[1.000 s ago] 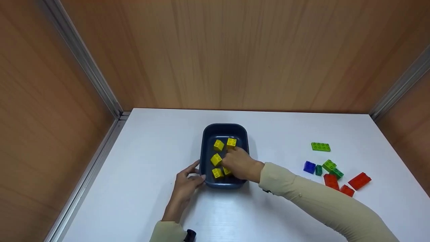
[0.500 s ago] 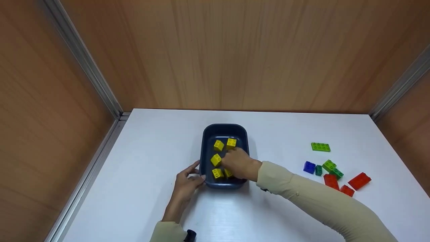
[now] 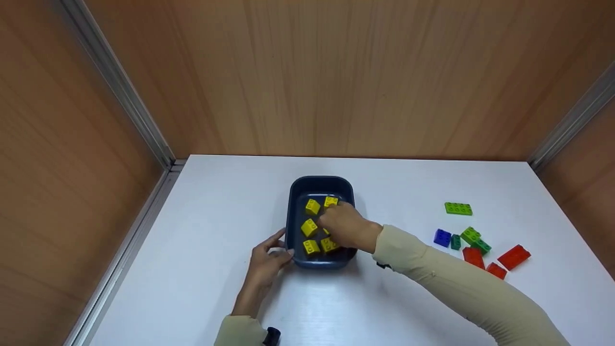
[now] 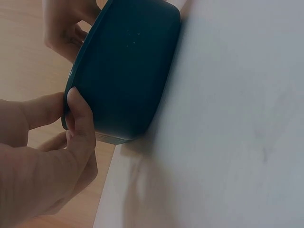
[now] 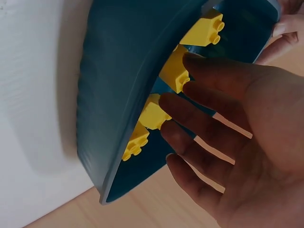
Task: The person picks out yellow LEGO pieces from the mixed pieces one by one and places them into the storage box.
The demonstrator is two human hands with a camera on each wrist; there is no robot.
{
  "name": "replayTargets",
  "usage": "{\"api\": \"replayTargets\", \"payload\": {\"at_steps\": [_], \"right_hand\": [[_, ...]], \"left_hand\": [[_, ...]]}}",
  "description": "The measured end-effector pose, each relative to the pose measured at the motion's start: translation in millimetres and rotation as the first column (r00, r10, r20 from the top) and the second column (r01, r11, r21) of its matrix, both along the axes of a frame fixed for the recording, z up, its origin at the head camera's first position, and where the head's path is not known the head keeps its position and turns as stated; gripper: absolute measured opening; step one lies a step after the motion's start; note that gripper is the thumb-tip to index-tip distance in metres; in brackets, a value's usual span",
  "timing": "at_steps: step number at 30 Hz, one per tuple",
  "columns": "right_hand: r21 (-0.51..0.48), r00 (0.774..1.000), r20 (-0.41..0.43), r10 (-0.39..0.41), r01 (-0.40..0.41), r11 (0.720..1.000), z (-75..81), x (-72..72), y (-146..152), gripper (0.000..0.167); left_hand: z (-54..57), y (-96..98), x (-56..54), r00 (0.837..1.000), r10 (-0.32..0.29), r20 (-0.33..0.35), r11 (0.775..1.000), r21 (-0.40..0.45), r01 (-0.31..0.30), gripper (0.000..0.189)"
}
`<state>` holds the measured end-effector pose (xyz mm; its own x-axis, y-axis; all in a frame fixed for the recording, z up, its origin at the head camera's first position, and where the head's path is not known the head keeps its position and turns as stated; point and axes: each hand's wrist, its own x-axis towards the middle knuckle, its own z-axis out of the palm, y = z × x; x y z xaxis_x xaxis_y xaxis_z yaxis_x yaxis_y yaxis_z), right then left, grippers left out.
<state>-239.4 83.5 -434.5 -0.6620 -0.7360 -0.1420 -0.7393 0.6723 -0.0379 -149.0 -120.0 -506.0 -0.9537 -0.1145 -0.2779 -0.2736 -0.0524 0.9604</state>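
Observation:
A deep, dark blue tray (image 3: pixel 321 186) holds several yellow toy building bricks (image 3: pixel 309 228) in two rough columns. On the near left corner, my left hand (image 3: pixel 268 264) grips the tray's rim; the left wrist view shows the thumb and fingers pinching its edge. Reaching in over the tray's right side, my right hand (image 3: pixel 347 225) covers part of the right column. In the right wrist view, its spread, slightly bent fingers (image 5: pixel 204 123) are beside the bricks. The thumb and index fingertips are right at one yellow brick (image 5: pixel 174 71).
Loose bricks lie on the white table (image 3: pixel 216 202) to the right: a lime one (image 3: pixel 458 208) at the back, a blue one (image 3: pixel 442 238), green ones (image 3: pixel 481 247) and red ones (image 3: pixel 514 258). Wooden panels (image 3: pixel 336 77) enclose the back and sides. The right sleeve (image 3: pixel 447 278) crosses the table.
My right hand has moved slightly away from the near edge, uncovering more of the near right yellow brick. My left hand and the tray have stayed in place.

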Motion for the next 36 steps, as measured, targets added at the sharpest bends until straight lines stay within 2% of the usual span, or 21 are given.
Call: {"api": "replayTargets", "payload": {"at_steps": [4,9,13,17,22,28,36], "right_hand": [[-0.077,1.0,0.015,-0.023,0.024,0.997,4.3,-1.7,7,0.033],[-0.122,0.997,-0.072,-0.038,0.029,0.992,5.1,-2.0,19,0.031],[-0.182,0.991,-0.102,-0.082,0.062,0.981,6.5,-2.2,33,0.034],[-0.257,0.983,-0.096,-0.157,0.128,0.958,8.1,-2.9,48,0.035],[-0.329,0.969,-0.119,-0.216,0.166,0.93,6.8,-3.1,65,0.035],[-0.358,0.953,-0.094,-0.289,0.239,0.903,-0.2,-5.0,82,0.035],[-0.418,0.917,-0.051,-0.396,0.34,0.843,-14.1,-3.9,102,0.033]], "left_hand": [[0.1,0.7,-1.0,1.0,-0.002,-0.01,1.0,0.006,0.002,0.066],[0.3,1.8,-0.6,1.0,0.003,-0.005,1.0,-0.007,-0.003,0.067],[-0.3,1.4,-0.9,1.0,0.007,0.002,1.0,-0.012,-0.007,0.067],[-0.3,0.5,-0.7,1.0,0.002,-0.001,1.0,-0.003,-0.002,0.067],[-0.5,-0.5,0.7,1.0,-0.007,-0.007,1.0,0.011,0.008,0.067],[-0.4,-1.0,0.5,1.0,-0.01,-0.004,1.0,0.01,0.01,0.067],[1.1,-0.7,0.8,1.0,-0.016,-0.011,1.0,-0.006,0.016,0.066]]}}
